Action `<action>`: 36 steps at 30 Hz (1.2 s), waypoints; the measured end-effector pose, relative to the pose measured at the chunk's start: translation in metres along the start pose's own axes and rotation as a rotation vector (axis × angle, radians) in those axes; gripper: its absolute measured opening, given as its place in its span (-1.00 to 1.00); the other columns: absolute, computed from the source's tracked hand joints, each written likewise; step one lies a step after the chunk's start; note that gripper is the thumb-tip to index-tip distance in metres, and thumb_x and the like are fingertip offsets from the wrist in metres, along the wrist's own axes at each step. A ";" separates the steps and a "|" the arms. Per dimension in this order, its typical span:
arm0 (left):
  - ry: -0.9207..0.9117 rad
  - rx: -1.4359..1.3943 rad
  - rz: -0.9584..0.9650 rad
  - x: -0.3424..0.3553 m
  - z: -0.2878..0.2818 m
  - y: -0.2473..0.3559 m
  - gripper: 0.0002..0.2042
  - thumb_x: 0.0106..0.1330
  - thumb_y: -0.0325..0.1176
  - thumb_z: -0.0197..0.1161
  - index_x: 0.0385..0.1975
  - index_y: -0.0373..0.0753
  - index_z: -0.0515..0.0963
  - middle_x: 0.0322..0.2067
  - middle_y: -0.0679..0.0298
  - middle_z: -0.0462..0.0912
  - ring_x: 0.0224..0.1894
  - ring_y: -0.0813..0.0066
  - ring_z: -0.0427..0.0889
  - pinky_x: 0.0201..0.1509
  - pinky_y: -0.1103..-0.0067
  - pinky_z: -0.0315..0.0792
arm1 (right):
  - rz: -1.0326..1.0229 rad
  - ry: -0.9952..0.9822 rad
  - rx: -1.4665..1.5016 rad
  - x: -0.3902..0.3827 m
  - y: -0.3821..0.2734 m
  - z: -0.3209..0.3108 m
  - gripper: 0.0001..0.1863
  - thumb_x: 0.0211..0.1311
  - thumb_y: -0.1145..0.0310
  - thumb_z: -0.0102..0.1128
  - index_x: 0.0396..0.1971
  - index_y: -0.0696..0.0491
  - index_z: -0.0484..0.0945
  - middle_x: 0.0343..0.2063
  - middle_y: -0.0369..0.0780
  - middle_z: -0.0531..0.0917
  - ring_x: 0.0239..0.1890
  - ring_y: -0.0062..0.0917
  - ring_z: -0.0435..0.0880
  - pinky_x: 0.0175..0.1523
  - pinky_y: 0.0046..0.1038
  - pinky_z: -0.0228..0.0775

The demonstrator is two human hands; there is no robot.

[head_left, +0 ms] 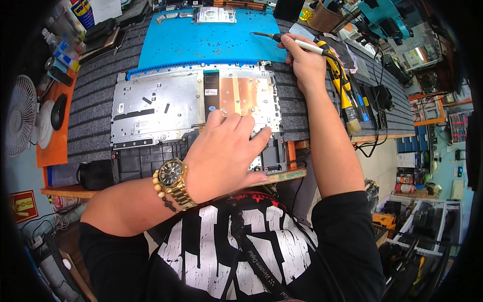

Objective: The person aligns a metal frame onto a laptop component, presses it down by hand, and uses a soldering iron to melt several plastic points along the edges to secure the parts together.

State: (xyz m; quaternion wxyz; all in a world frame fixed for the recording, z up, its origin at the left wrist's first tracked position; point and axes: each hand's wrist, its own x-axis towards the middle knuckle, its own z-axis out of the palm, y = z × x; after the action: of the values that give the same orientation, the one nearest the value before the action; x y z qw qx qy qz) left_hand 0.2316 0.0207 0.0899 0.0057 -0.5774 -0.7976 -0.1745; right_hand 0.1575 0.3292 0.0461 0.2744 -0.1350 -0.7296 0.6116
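Note:
A laptop's keyboard-side chassis [156, 105] lies on the bench in front of me, its silver metal plate and copper-coloured panel [234, 93] facing up. My left hand [221, 148] rests on its lower right part, palm down. The fingers are apart and slightly bent, and nothing shows in them; the hand covers the chassis below. My right hand [307, 60] grips a soldering iron [309, 48] with a white handle. The thin tip points left, above the blue work mat [201, 43] and apart from the chassis.
Dark specks and a silver drive [216, 15] lie on the mat. Beside my right forearm are a yellow-handled brush [347, 108] and several tools. A white fan [20, 116] stands at far left, near bottles [60, 50]. The iron's dark cable trails right.

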 end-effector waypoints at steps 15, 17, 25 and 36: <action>0.039 -0.046 0.004 -0.002 0.005 -0.002 -0.19 0.13 0.19 0.69 0.34 -0.13 0.65 -0.15 0.19 0.51 -0.02 0.16 0.57 0.08 0.25 0.30 | 0.015 -0.014 0.064 -0.001 -0.004 -0.005 -0.69 0.53 0.32 0.54 0.09 0.18 0.80 -0.19 -0.16 0.91 -0.44 -0.68 0.66 -0.29 -0.59 0.51; 0.066 -0.041 0.017 -0.002 0.006 -0.002 -0.18 0.13 0.19 0.69 0.35 -0.13 0.65 -0.15 0.19 0.52 -0.03 0.15 0.57 0.07 0.25 0.30 | 0.017 0.001 0.219 -0.003 -0.005 -0.012 -0.76 0.51 0.37 0.53 0.02 0.19 0.79 -0.25 -0.16 0.89 -0.45 -0.63 0.70 -0.33 -0.56 0.54; 0.031 -0.027 0.005 -0.003 0.006 -0.003 -0.24 0.20 0.25 0.65 0.28 -0.16 0.70 -0.09 0.21 0.65 0.04 0.22 0.66 0.15 0.28 0.36 | 0.101 -0.112 0.525 -0.075 -0.028 -0.079 -0.86 0.56 0.47 0.36 0.01 0.13 0.66 -0.37 -0.23 0.67 -0.40 -0.51 0.63 -0.09 -0.18 0.67; 0.097 -0.078 0.037 -0.002 0.009 -0.006 -0.18 0.06 0.18 0.72 0.30 -0.18 0.71 -0.15 0.19 0.51 -0.04 0.17 0.56 0.11 0.26 0.29 | 0.093 -0.155 0.308 -0.162 -0.028 -0.104 -0.83 0.43 0.58 0.41 -0.07 0.13 0.64 -0.40 -0.29 0.68 -0.42 -0.62 0.61 -0.10 -0.36 0.66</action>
State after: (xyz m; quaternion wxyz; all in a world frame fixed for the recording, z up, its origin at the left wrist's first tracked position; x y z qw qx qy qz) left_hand 0.2284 0.0201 0.0791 0.0249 -0.5827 -0.7781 -0.2332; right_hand 0.3520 0.3223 0.0452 0.2061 -0.0774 -0.6393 0.7367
